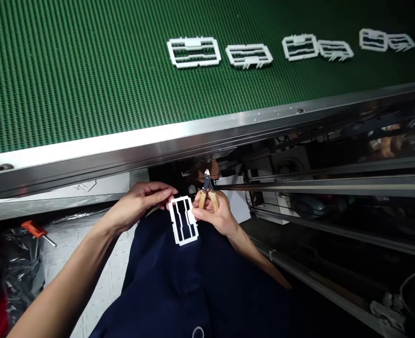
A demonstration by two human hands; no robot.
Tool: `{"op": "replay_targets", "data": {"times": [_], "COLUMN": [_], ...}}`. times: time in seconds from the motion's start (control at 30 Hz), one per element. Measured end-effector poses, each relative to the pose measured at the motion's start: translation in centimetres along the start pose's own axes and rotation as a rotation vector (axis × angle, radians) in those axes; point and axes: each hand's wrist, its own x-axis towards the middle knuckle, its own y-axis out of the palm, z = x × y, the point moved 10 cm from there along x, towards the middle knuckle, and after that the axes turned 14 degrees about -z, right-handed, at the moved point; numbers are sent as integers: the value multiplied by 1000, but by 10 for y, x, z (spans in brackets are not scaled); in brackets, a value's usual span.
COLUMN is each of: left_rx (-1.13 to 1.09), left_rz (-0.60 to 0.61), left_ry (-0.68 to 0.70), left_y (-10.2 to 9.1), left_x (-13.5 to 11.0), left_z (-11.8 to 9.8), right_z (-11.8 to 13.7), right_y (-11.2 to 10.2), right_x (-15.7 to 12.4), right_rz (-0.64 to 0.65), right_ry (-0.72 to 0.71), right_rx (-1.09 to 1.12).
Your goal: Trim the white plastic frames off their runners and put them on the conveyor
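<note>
One white frame (191, 218) is pinched at its top-left corner by fingers of the left hand (142, 204); its right edge is touched by the right hand (222, 217), cutters (213, 200) clasped within.

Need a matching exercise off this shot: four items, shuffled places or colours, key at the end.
1. Cutters
2. Belt
3. Orange-handled tool
4. White frame lowest in the picture

A. Lower left, by dark plastic
B. Between the left hand and right hand
C. Gripped in the right hand alone
D. Green, ribbed

Pairs: 1-C, 2-D, 3-A, 4-B
</note>
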Motion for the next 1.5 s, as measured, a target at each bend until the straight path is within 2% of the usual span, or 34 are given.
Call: {"op": "replay_targets", "data": {"times": [0.23,0.63,0.87,1.03,1.17,1.27,1.4,1.5], "left_rx": [204,245,428,584,487,479,562,633], "left_rz": [83,124,100,139,185,263,298,297], "left_ry": [45,67,174,280,465,476,555,627], "left_y": [4,3,-1,4,16,22,21,21], "left_x": [10,14,16,0,-20,-29,-35,-38], "left_z": [4,9,10,3,-22,-22,-20,-23], "right_z": [-8,-10,-7,-11,-14,-22,-28,-13], "right_y": [7,15,13,22,33,38,37,25], "right_x": [9,17,17,14,11,9,4,2], "right_rz": [35,107,94,199,311,325,319,283], "right_ry": [45,31,-102,-120,-98,-70,-68,-137], "right_rx": [23,-28,-254,-266,-136,-98,-254,-536]}}
